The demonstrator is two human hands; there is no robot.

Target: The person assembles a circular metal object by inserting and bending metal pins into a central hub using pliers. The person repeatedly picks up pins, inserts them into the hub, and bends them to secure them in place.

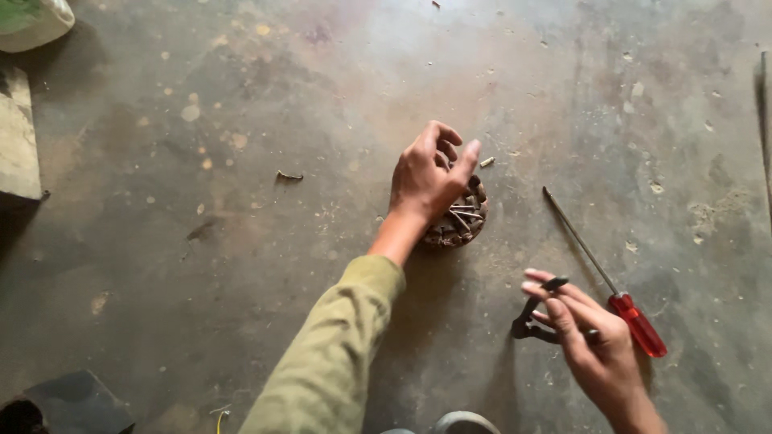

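My left hand [430,173] reaches out over a small round container [462,219] on the concrete floor, its fingers curled as if pinching something too small to make out. The container holds several metal screws or nails. My right hand [591,341] is lower right, gripping a small dark metal part [537,309] between thumb and fingers just above the floor. A screwdriver [611,293] with a red handle and long thin shaft lies on the floor right beside my right hand. My left arm wears an olive-green sleeve [334,354].
A tiny light piece [486,161] lies on the floor by my left fingertips. A small dark scrap [289,175] lies to the left. A white object [32,22] sits top left, a dark block [76,402] bottom left, a grey ring [466,422] at the bottom edge.
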